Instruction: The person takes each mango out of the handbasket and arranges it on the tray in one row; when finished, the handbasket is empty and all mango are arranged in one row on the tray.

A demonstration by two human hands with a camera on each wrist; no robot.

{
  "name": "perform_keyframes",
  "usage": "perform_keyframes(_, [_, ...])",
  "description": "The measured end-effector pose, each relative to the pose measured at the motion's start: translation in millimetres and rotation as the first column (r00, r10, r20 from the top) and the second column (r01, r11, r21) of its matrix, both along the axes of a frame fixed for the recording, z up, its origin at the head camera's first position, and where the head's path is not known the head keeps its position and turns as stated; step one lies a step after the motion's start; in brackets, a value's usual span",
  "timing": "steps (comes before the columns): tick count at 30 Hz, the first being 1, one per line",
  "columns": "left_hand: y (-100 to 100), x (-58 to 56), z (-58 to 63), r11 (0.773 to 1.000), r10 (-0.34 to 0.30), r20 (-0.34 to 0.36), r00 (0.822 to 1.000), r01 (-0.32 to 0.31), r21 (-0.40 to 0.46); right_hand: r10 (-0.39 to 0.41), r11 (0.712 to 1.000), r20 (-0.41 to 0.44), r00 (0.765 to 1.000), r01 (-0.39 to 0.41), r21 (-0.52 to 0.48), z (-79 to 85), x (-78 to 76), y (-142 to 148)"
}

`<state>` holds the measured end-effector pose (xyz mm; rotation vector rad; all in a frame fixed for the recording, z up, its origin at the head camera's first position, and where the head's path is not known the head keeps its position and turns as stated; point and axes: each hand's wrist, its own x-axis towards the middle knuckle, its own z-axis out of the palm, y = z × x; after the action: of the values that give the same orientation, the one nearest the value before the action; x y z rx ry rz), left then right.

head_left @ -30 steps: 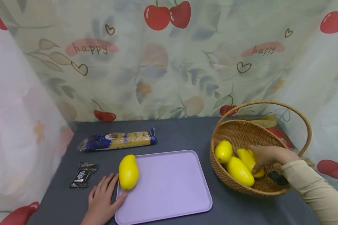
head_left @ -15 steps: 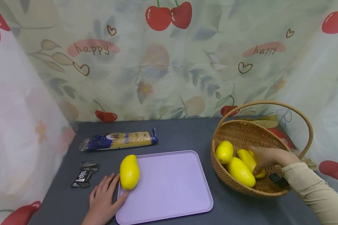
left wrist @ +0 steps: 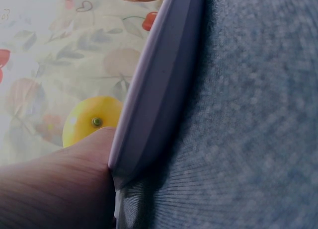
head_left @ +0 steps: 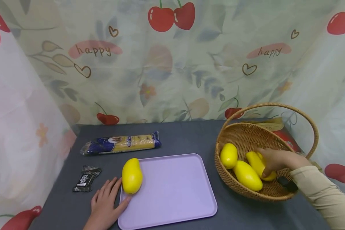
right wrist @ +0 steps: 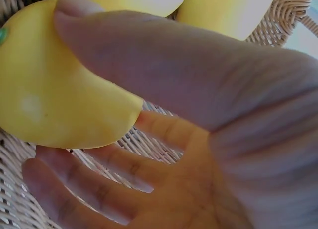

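My right hand (head_left: pixel 277 159) is inside the wicker basket (head_left: pixel 248 132), holding a yellow mango (head_left: pixel 256 163). In the right wrist view the thumb lies over this mango (right wrist: pixel 54 90) and the fingers reach around its other side. Two more mangoes, one at the basket's left wall (head_left: pixel 228 156) and one in front (head_left: pixel 248 175), lie beside it. My left hand (head_left: pixel 104 203) rests at the left edge of a lilac tray (head_left: pixel 172 191), fingers extended and thumb over the rim. Just beyond the thumb, another mango (head_left: pixel 132 176) lies on the tray's left side.
A blue and yellow pasta packet (head_left: pixel 122 143) lies behind the tray. A black wrapped snack (head_left: pixel 87 179) sits left of my left hand. Behind the basket is a red and tan package (head_left: pixel 284 134). The basket's tall handle (head_left: pixel 276 104) arches above my right hand.
My right hand and the mango it holds have shifted slightly right within the basket. The two mangoes beside it have shifted a little. My left hand stays at the tray's edge.
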<state>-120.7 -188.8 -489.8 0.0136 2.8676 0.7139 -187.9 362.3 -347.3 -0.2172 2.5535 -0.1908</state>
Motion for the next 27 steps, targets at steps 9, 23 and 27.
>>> perform_keyframes(9, [-3,1.3,-0.7,1.0,0.007,0.002,1.0,-0.007,0.002,-0.016,0.999,-0.058,0.998,0.018,0.026,9.5,1.1,0])
perform_keyframes(23, [-3,0.7,-2.0,1.0,-0.002,-0.031,1.0,0.002,-0.005,-0.053,0.997,-0.23,0.972,0.039,-0.066,49.5,31.7,-22])
perform_keyframes(27, [-1,0.5,-2.1,1.0,-0.004,-0.04,0.999,0.004,-0.007,-0.045,0.996,-0.314,0.948,0.02,-0.082,58.0,44.6,-34])
